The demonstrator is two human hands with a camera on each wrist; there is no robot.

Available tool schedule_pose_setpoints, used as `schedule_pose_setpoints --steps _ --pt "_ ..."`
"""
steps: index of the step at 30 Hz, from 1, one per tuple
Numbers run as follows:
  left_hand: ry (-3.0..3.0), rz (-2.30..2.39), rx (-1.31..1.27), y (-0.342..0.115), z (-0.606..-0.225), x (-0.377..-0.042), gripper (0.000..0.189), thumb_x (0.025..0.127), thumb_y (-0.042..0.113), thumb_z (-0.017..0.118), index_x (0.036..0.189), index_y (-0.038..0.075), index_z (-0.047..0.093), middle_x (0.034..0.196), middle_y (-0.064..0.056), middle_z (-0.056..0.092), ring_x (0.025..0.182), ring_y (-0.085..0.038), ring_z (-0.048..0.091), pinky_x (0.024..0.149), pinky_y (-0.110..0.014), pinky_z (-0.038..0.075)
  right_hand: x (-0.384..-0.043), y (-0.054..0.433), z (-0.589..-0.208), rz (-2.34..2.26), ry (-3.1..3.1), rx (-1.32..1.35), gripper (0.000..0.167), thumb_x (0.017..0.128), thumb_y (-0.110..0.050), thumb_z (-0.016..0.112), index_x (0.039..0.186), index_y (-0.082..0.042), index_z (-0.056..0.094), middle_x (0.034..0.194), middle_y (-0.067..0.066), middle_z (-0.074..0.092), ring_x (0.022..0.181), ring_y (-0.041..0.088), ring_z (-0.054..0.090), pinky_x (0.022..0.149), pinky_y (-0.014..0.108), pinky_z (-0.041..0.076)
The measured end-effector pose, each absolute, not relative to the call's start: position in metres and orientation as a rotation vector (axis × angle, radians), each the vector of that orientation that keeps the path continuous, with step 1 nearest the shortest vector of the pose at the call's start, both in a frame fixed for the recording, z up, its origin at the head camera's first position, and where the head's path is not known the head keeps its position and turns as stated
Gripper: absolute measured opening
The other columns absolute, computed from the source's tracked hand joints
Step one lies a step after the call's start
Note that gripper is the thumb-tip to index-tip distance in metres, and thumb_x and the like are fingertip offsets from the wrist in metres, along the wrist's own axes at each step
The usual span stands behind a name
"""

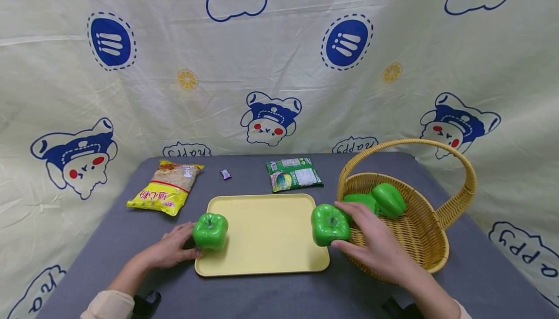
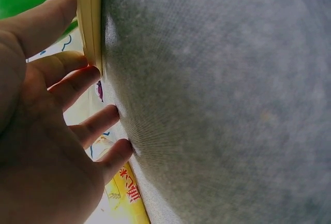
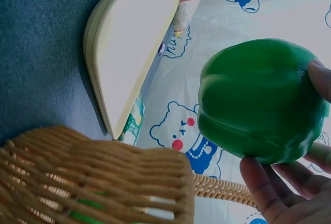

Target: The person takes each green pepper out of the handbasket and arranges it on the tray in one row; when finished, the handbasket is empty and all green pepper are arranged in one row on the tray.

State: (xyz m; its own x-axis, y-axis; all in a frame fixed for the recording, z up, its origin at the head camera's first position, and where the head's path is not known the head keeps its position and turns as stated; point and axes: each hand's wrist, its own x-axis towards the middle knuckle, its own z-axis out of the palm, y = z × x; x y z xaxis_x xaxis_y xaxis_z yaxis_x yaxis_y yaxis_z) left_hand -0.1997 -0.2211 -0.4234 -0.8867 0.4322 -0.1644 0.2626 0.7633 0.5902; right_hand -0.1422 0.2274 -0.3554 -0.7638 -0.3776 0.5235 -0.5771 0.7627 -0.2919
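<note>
My right hand (image 1: 377, 241) holds a green bell pepper (image 1: 330, 225) between thumb and fingers, above the tray's right edge and beside the basket's left rim. The right wrist view shows that pepper (image 3: 258, 100) gripped from the side. A second green bell pepper (image 1: 210, 231) sits on the left end of the pale yellow tray (image 1: 271, 234). At that end is my left hand (image 1: 172, 247); in the left wrist view its thumb and nearest fingertips touch the tray rim (image 2: 89, 22), its other fingers spread. More green bell peppers (image 1: 388, 200) lie in the wicker basket (image 1: 419, 246).
Behind the tray lie a yellow snack bag (image 1: 168, 188) at left, a tiny purple packet (image 1: 225, 174) and a green packet (image 1: 294, 174). The basket's tall handle (image 1: 465, 183) arches at the right. A printed cloth (image 1: 279, 66) hangs behind the grey-covered table (image 1: 244, 297).
</note>
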Motion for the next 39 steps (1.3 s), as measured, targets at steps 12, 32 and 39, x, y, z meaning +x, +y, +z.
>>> schedule_pose_setpoints --steps 12,32,39 --pt "2.654 0.828 0.519 -0.221 -0.423 -0.201 0.076 0.084 0.039 0.068 0.142 0.001 0.038 0.146 -0.025 0.036 0.136 -0.052 0.021 0.097 -0.076 0.017 -0.150 0.212 -0.361 0.712 -2.584 0.732 0.073 0.077 -0.039 0.076 0.139 -0.020 0.044 0.130 0.003 0.053 0.115 0.016 0.054 0.082 0.037 0.054" --pt "2.659 0.828 0.526 -0.222 -0.424 -0.201 0.075 0.084 0.038 0.069 0.141 0.002 0.038 0.146 -0.025 0.037 0.135 -0.052 0.022 0.096 -0.076 0.018 -0.167 0.186 -0.371 0.797 -2.514 0.873 0.071 0.075 -0.033 0.079 0.135 -0.011 0.047 0.125 0.004 0.054 0.105 0.011 0.056 0.078 0.024 0.053" --pt "2.659 0.830 0.522 -0.221 -0.424 -0.201 0.074 0.084 0.038 0.069 0.141 0.002 0.039 0.146 -0.024 0.038 0.135 -0.052 0.023 0.096 -0.077 0.018 -0.172 0.179 -0.374 0.849 -2.537 0.870 0.071 0.076 -0.033 0.078 0.135 -0.011 0.047 0.125 0.005 0.055 0.105 0.013 0.057 0.078 0.026 0.054"
